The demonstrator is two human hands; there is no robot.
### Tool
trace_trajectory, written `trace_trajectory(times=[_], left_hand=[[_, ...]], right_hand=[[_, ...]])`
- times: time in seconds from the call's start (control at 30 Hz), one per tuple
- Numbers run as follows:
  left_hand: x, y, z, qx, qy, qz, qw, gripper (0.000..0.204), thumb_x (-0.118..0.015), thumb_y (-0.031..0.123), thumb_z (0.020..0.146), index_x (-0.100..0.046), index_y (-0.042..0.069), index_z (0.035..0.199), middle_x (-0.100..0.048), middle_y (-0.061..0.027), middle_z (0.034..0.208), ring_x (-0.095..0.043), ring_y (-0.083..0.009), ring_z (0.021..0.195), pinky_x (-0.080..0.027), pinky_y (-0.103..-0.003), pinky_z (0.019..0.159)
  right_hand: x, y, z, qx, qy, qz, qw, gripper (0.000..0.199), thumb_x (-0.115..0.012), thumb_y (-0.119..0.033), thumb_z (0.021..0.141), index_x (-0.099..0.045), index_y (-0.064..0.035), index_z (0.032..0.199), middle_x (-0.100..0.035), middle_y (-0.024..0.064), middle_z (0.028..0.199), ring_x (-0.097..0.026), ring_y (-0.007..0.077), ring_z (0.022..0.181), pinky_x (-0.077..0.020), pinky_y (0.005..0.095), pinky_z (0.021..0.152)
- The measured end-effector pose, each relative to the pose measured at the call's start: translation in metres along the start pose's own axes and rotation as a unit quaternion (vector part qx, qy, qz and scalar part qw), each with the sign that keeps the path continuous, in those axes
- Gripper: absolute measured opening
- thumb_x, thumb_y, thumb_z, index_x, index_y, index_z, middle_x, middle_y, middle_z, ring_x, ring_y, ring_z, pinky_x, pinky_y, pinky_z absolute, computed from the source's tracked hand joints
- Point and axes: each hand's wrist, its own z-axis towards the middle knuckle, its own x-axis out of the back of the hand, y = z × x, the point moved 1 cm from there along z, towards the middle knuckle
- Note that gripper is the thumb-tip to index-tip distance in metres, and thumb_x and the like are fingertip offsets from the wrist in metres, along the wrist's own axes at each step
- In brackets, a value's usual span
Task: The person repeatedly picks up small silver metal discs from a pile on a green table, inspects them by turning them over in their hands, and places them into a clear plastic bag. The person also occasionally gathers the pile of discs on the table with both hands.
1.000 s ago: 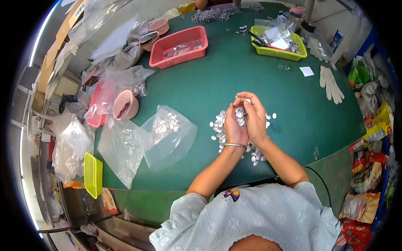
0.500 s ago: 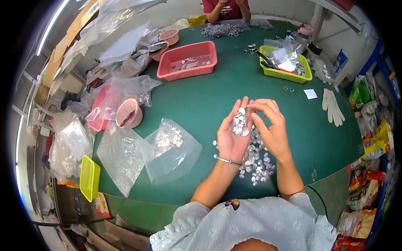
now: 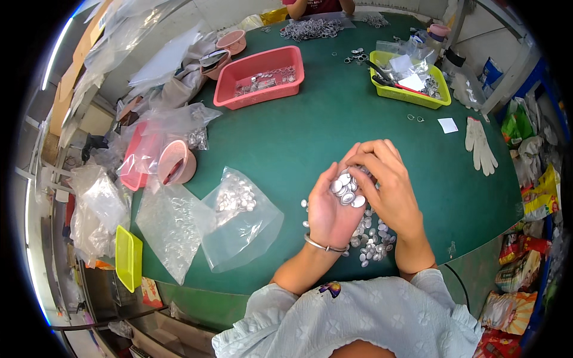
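My left hand is turned palm up and cupped, holding a small heap of silver oval metal pieces. Over that heap my right hand bends down, thumb and fingers curled together at the pieces; what sits between its fingertips is hidden. Beneath both hands, a pile of the same silver ovals lies on the green table, partly covered by my left wrist. To the left rests a clear plastic bag with more silver ovals inside.
A pink tray with small metal parts stands at the far left, a yellow-green tray at the far right. Near the right edge lies a white glove. Pink cups and plastic bags crowd the left. Across the table sits another person.
My right hand has closed further over my left palm, its fingers now curled at the ovals. Both hands sit slightly further right, and the view has shifted a little.
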Motion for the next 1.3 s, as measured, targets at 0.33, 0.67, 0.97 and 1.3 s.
trace_trajectory(times=[0.33,0.67,0.97,1.3], left_hand=[[-0.025,0.007,0.002,-0.039,0.013,0.016,0.999,0.047,-0.030,0.020,0.096,-0.028,-0.007,0.135,-0.028,-0.0213,0.142,-0.025,-0.0294,0.134,-0.021,-0.041,0.112],[-0.026,0.019,-0.002,-0.117,0.000,-0.031,0.993,0.047,-0.034,0.016,0.094,-0.027,-0.002,0.136,-0.016,-0.0194,0.147,-0.014,-0.0335,0.137,-0.015,-0.046,0.113],[-0.026,0.020,-0.002,-0.120,-0.026,-0.008,0.992,0.048,-0.034,0.021,0.094,-0.029,-0.002,0.137,-0.019,-0.0186,0.147,-0.015,-0.0288,0.138,-0.016,-0.042,0.113],[-0.030,0.019,-0.004,-0.113,-0.014,0.003,0.993,0.048,-0.034,0.022,0.094,-0.029,-0.001,0.136,-0.019,-0.0190,0.147,-0.017,-0.0291,0.137,-0.015,-0.042,0.113]], right_hand=[[-0.005,0.027,0.001,-0.198,0.104,0.446,0.867,0.017,-0.053,-0.005,0.091,-0.057,0.0059,0.103,-0.062,0.0089,0.084,-0.053,0.0070,0.062,-0.0387,0.0161,0.049],[-0.005,0.026,0.005,-0.221,0.004,0.541,0.811,0.031,-0.050,-0.003,0.089,-0.049,0.0078,0.119,-0.059,0.0205,0.108,-0.064,0.0257,0.090,-0.0571,0.0258,0.054],[-0.005,0.029,0.002,-0.200,-0.035,0.598,0.775,0.032,-0.050,-0.005,0.090,-0.049,0.0085,0.120,-0.057,0.0221,0.111,-0.063,0.0267,0.092,-0.0575,0.0255,0.058],[0.000,0.007,0.005,-0.236,-0.022,0.581,0.779,0.038,-0.049,-0.003,0.090,-0.044,0.0100,0.124,-0.053,0.0249,0.119,-0.058,0.0318,0.106,-0.0583,0.0297,0.068]])
